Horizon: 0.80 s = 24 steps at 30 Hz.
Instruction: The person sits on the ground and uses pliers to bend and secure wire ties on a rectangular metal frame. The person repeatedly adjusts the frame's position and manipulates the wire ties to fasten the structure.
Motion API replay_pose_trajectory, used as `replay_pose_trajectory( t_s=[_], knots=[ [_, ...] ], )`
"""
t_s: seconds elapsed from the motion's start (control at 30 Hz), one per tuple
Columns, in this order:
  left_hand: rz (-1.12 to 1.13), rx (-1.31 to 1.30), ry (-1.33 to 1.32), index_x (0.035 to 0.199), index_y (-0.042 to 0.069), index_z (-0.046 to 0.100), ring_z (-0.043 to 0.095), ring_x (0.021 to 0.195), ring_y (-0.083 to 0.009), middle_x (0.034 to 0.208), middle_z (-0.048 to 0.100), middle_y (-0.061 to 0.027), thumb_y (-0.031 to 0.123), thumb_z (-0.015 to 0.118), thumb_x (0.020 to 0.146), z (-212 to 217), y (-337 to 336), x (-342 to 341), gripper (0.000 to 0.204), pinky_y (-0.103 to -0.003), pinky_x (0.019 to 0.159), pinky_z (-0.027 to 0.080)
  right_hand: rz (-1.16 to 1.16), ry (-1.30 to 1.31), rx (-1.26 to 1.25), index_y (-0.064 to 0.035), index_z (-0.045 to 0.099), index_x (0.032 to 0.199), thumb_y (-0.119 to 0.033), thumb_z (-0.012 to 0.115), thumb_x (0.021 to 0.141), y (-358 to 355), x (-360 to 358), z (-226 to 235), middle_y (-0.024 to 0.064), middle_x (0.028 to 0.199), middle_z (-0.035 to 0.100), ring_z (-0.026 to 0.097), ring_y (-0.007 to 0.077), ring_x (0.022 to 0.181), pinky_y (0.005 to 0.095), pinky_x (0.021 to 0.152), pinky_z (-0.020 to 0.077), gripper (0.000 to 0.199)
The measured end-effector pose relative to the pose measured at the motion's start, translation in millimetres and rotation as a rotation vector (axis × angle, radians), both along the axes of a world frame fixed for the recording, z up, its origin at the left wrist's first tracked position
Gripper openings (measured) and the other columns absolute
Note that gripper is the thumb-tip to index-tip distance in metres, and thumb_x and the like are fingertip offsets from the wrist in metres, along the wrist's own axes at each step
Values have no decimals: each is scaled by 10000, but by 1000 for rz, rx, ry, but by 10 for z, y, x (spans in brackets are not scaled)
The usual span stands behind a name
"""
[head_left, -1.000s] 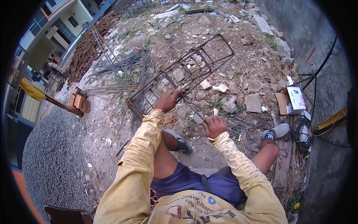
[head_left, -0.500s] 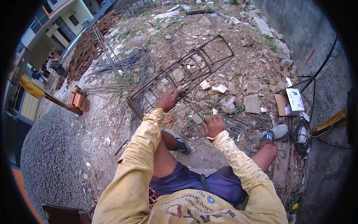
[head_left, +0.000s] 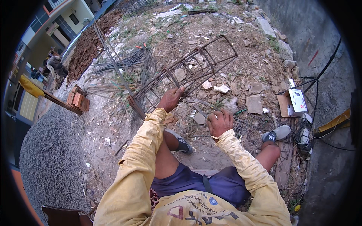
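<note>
Knees: spread wide; left shoe (head_left: pixel 178 141) and right shoe (head_left: pixel 277 133) flat on the dirt, a strip of ground between them.
Right hand: (head_left: pixel 220 122) loosely holding a two-handled tool (head_left: pixel 201 112), fingers partly spread; tool handles stand apart.
Left hand: (head_left: pixel 171 99) gripping the lower long edge of the rebar cage (head_left: pixel 213 70), thumb on top.
Cage position: ahead of the lap, diagonal, lower-left end near the left forearm, upper-right end over rubble; ground contact cannot be determined.
Working gap: right hand well apart from the cage's lower edge, the tool spanning the space.
Right boundary: cable coil (head_left: pixel 304 135) and cardboard box (head_left: pixel 298 101) beside the grey wall (head_left: pixel 325 75).
Left boundary: gravel heap (head_left: pixel 49 158); brick stack (head_left: pixel 78 99) beyond it.
Far left: loose rods (head_left: pixel 120 63) on the ground; another person (head_left: pixel 57 67) farther off.
</note>
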<state>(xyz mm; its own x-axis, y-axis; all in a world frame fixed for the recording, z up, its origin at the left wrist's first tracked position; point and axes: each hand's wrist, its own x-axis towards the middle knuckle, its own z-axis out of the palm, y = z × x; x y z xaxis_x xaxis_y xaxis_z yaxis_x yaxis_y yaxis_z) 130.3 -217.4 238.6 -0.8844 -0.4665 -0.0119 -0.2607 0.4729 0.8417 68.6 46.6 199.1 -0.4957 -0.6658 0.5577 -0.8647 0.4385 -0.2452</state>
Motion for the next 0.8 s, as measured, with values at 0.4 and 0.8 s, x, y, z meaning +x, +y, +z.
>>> replay_pose_trajectory(
  t_s=[0.4, 0.8],
  knots=[
    [-51, -49, 13, 1062, 2, 656, 595, 874, -230, 933, 658, -169, 519, 423, 969, 20, 8, 0, 575, -344, 817, 447, 5, 3, 6, -141, 618, 930, -201, 711, 741, 3, -107, -23, 62, 984, 566, 503, 308, 1081, 496, 915, 376, 220],
    [-37, -36, -73, 1035, -22, 634, 575, 865, -250, 913, 630, -182, 534, 419, 966, -30, -80, -17, 600, -355, 814, 439, -30, -17, 10, -149, 627, 949, -206, 723, 736, -17, 6, 78, 61, 965, 583, 503, 312, 1060, 516, 924, 367, 241]
  ],
)
